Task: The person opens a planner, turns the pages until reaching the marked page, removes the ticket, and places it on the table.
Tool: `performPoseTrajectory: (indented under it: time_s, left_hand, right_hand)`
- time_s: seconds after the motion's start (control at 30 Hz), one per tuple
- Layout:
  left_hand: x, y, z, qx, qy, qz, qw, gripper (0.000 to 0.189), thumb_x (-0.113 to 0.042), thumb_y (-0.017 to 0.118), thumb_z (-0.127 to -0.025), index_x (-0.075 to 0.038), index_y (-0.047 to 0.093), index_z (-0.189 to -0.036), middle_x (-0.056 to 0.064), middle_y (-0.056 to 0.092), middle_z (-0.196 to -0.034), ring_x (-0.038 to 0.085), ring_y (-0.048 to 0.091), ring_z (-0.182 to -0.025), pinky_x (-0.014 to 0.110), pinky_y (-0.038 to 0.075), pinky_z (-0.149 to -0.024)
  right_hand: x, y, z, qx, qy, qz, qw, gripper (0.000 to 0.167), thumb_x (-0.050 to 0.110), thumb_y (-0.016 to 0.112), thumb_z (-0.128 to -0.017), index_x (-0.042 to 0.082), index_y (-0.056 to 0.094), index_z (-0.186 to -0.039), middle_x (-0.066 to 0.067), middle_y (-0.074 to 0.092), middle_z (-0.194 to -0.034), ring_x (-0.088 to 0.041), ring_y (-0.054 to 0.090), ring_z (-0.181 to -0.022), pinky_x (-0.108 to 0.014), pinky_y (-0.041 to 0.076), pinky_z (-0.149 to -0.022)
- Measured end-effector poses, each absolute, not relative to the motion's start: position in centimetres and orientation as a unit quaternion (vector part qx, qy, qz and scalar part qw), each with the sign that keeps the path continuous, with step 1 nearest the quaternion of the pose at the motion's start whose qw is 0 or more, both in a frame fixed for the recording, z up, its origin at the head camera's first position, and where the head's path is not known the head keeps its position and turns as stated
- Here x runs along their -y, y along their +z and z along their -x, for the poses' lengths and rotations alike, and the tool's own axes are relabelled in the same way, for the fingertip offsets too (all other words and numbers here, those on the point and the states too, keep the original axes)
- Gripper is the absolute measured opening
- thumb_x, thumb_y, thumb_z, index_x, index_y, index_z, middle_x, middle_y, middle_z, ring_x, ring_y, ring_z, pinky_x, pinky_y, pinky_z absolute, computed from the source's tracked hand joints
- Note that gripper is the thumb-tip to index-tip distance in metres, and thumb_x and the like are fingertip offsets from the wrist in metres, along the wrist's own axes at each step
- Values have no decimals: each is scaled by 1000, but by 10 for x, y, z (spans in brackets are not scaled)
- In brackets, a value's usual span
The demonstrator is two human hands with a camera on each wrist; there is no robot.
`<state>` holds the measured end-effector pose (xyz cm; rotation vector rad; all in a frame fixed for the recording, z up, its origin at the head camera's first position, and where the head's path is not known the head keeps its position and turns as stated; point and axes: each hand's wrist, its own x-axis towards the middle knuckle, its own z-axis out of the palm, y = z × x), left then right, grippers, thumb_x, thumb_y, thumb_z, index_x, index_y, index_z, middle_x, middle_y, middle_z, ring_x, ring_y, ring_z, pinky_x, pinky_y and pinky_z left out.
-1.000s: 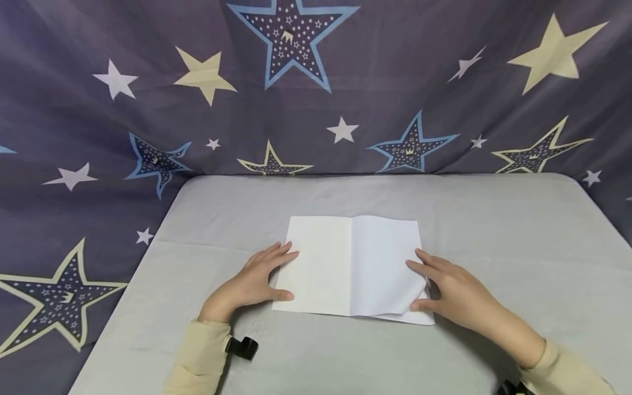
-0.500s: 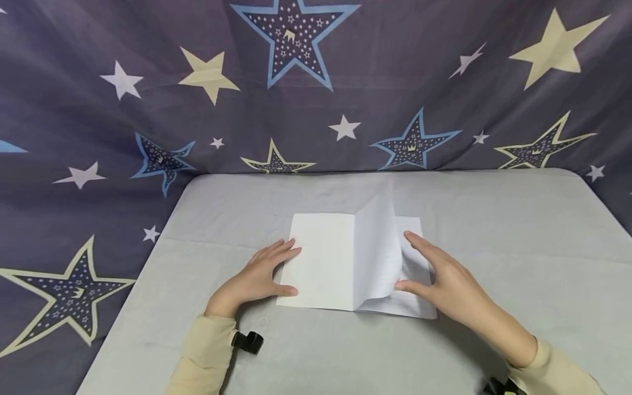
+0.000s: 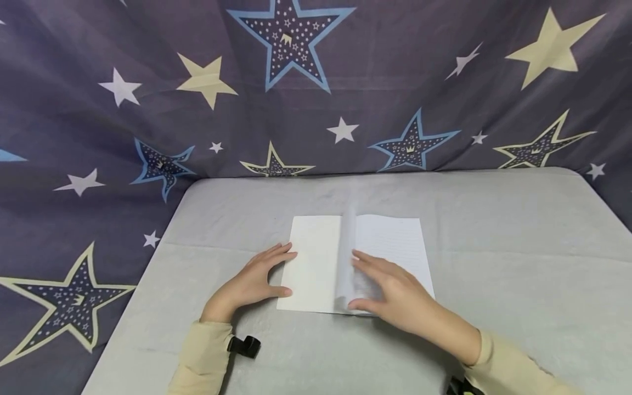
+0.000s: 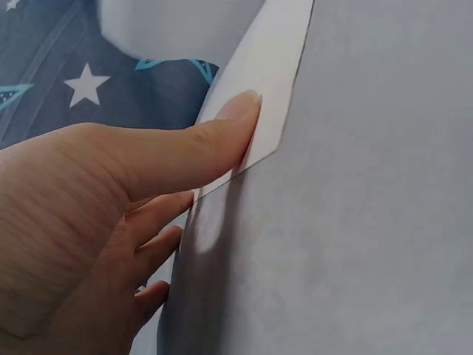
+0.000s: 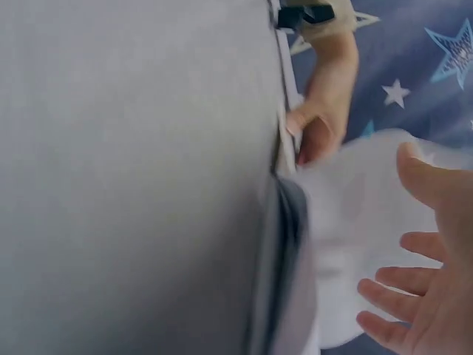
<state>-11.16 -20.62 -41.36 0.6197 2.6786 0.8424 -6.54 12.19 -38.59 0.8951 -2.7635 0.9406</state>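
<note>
A notebook (image 3: 316,269) lies spread on the table, with a plain left page and a lined right page (image 3: 395,233). One loose leaf (image 3: 347,241) stands nearly upright by the fold, blurred by motion. My left hand (image 3: 253,282) rests at the notebook's left edge, thumb on the lower corner; the left wrist view shows that thumb (image 4: 236,111) lying flat on the page. With fingers extended, my right hand (image 3: 400,293) is over the right page, its fingertips against the standing leaf. In the right wrist view the leaf (image 5: 362,200) curves beside the spread fingers.
A grey cloth covers the table (image 3: 518,263). Behind it and along the sides hangs a dark curtain (image 3: 306,120) printed with stars. A black strap (image 3: 244,346) sits at the left wrist.
My right hand has moved left from the notebook's right edge to near the fold, carrying the leaf up with it and uncovering the lined page. The left hand has stayed put.
</note>
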Motion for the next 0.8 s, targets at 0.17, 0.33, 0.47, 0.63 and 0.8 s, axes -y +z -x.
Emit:
performPoseTrajectory:
  time_s: [0.17, 0.33, 0.47, 0.63, 0.8]
  left_hand:
    - [210, -415, 112, -929, 285, -205, 117, 76, -25, 85, -79, -12, 51, -145, 9, 35, -158, 36, 25, -146, 64, 23, -112]
    - [215, -414, 112, -933, 293, -193, 86, 68, -15, 82, -82, -7, 53, -143, 13, 42, -153, 37, 32, -143, 60, 26, -113]
    - [219, -411, 112, -932, 317, -161, 64, 53, -16, 72, -92, -7, 55, -141, 15, 47, -148, 36, 38, -140, 54, 29, -114]
    - [210, -405, 110, -932, 326, -158, 31, 48, -21, 65, -97, -10, 54, -142, 12, 37, -156, 35, 30, -144, 56, 28, -114]
    - [193, -405, 107, -929, 300, -213, 38, 62, -28, 75, -89, -11, 52, -144, 9, 34, -158, 34, 26, -146, 59, 24, -114]
  right_hand:
    - [-112, -393, 61, 904, 282, -322, 8, 73, 48, 79, -79, 17, 57, -141, -6, 48, -149, -30, 51, -130, -50, 43, -104]
    - [-111, -395, 58, 901, 253, -350, -28, 68, 46, 79, -81, 13, 60, -138, -12, 47, -149, -32, 50, -130, -49, 43, -104]
    - [-113, -395, 53, 897, 221, -375, -73, 66, 46, 75, -85, 10, 59, -138, -12, 42, -153, -30, 41, -138, -49, 37, -110]
    - [-114, -395, 51, 891, 203, -392, -103, 62, 44, 69, -91, 11, 55, -142, -11, 35, -157, -30, 31, -144, -50, 31, -113]
    - [-122, -397, 56, 878, 223, -409, -111, 58, 43, 66, -94, 14, 55, -143, -8, 37, -157, -29, 33, -144, -53, 32, -112]
